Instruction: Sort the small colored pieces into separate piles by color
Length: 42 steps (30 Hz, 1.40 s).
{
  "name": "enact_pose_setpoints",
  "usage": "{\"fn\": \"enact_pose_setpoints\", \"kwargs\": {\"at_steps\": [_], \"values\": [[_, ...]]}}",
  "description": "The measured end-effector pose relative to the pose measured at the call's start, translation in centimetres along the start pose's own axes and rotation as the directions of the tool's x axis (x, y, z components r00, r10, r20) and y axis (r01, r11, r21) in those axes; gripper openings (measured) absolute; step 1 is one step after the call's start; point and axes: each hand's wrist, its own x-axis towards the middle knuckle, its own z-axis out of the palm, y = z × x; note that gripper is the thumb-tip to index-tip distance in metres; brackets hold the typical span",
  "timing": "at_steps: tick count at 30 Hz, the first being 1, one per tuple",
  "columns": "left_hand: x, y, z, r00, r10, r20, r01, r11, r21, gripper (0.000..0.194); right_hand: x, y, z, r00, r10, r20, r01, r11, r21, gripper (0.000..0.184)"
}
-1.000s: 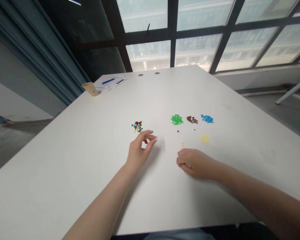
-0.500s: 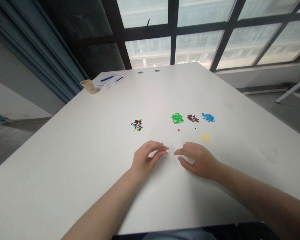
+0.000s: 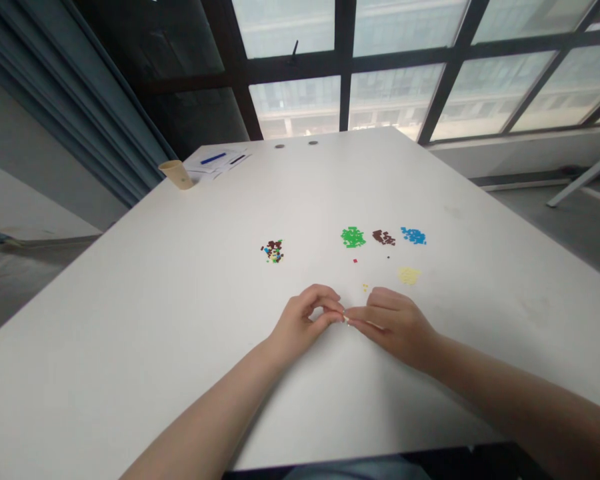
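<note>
My left hand (image 3: pixel 305 323) and my right hand (image 3: pixel 395 323) meet fingertip to fingertip low on the white table (image 3: pixel 180 300). Both pinch closed where they touch, around a tiny yellow piece that I can barely see. A mixed pile of small coloured pieces (image 3: pixel 273 251) lies beyond my left hand. Sorted piles lie beyond my right hand: green (image 3: pixel 353 237), brown (image 3: pixel 384 237), blue (image 3: pixel 413 235) and pale yellow (image 3: pixel 409 275). A few loose yellow bits (image 3: pixel 365 287) and a single red piece (image 3: pixel 355 261) sit just beyond my fingers.
A paper cup (image 3: pixel 176 174) stands at the table's far left corner beside papers with pens (image 3: pixel 220 160). Large windows rise behind the table. A grey curtain hangs at the left.
My left hand carried a tiny yellow piece from near the mixed pile rightward and toward me. My right hand opened from a fist and reached left until the fingertips met.
</note>
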Motion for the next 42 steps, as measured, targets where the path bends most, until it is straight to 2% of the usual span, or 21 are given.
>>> {"fn": "enact_pose_setpoints", "kwargs": {"at_steps": [5,7,9,12,14,16,19,28,42], "values": [[0.2,-0.1,-0.1,0.997,-0.049,0.054,0.045,0.997,0.069,0.021,0.3,0.7,-0.4,0.998,0.019,0.064,-0.016,0.998,-0.056,0.018],[0.3,-0.2,-0.3,0.997,-0.062,0.041,0.057,0.992,0.115,0.022,0.6,2.1,-1.3,0.993,0.085,0.080,-0.076,0.991,-0.111,0.017],[0.4,-0.3,-0.6,0.997,-0.073,0.027,0.068,0.984,0.163,0.023,0.6,4.3,-2.6,0.973,0.210,0.091,-0.187,0.958,-0.217,0.016],[0.4,-0.4,-1.0,0.997,-0.077,0.024,0.070,0.974,0.215,0.024,0.3,7.5,-4.4,0.891,0.432,0.141,-0.341,0.840,-0.422,0.016],[0.5,-0.3,-1.1,0.997,-0.067,0.041,0.056,0.971,0.232,0.024,0.0,9.0,-5.1,0.824,0.535,0.184,-0.381,0.764,-0.520,0.017],[0.5,-0.2,-1.0,0.996,-0.065,0.069,0.046,0.969,0.244,0.025,-0.2,9.6,-5.3,0.779,0.590,0.212,-0.387,0.718,-0.579,0.018],[0.5,0.1,-0.9,0.993,-0.068,0.100,0.040,0.964,0.262,0.026,-0.3,9.6,-4.9,0.750,0.614,0.245,-0.368,0.696,-0.617,0.019],[0.4,0.1,-0.8,0.991,-0.056,0.125,0.018,0.960,0.281,0.027,0.0,9.7,-4.2,0.719,0.638,0.276,-0.358,0.681,-0.639,0.022],[0.4,0.5,-1.0,0.989,-0.068,0.135,0.020,0.945,0.327,0.027,-0.7,10.2,-4.3,0.741,0.621,0.256,-0.384,0.704,-0.597,0.030]]}}
